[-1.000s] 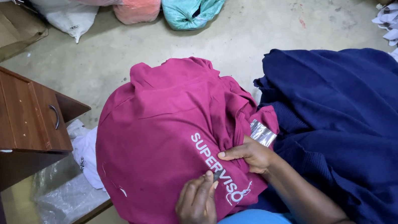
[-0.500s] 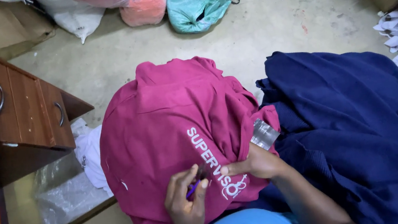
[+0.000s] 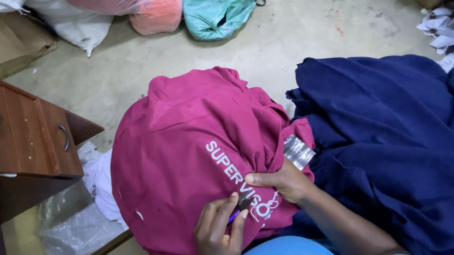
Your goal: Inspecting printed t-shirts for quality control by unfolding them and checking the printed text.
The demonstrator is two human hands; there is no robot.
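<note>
Magenta fabric of the garment (image 3: 186, 167), draped beside the navy cloth pile (image 3: 409, 151), is pinched taut by the right hand (image 3: 283, 183) while a small purple-handled tool (image 3: 236, 211) is gripped by the left hand (image 3: 217, 238) at the white lettering (image 3: 232, 167), where the cloth could be nicked by a slip.

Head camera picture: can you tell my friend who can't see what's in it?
Two hands work on a magenta garment: the left hand holds a small tool against its white lettering, and the right hand pins the cloth. Navy fabric lies beside it.
</note>
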